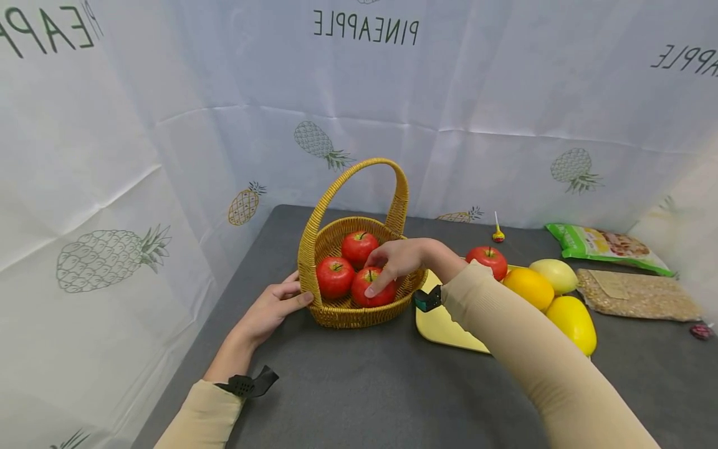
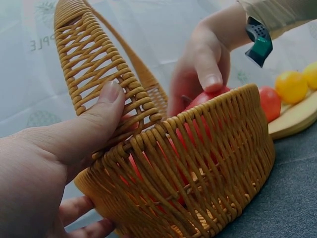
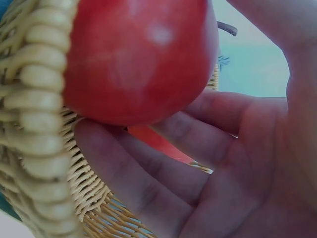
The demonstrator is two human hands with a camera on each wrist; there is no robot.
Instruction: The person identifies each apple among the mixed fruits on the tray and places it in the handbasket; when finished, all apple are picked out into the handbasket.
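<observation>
A yellow wicker basket (image 1: 343, 319) with a tall arched handle holds three red apples. My left hand (image 1: 275, 308) grips its left side at the foot of the handle; in the left wrist view the thumb (image 2: 110, 94) presses the weave and the other fingers go round the outside. Reaching in over the rim, my right hand (image 1: 395, 259) holds the front right apple (image 1: 370, 292), thumb on the near side. From the right wrist, the fingers curve beneath that apple (image 3: 141, 59). The other two apples, one at the left (image 1: 331, 280) and one at the back (image 1: 359, 244), lie close beside it.
Right of the basket, a pale yellow tray (image 1: 445, 327) lies partly under my right forearm. Near it are another apple (image 1: 487, 260), an orange fruit (image 1: 530, 288), a pale green fruit (image 1: 554, 275) and a yellow fruit (image 1: 573, 324). A lollipop (image 1: 498, 236), green packet (image 1: 614, 249) and grain bag (image 1: 636, 296) lie beyond.
</observation>
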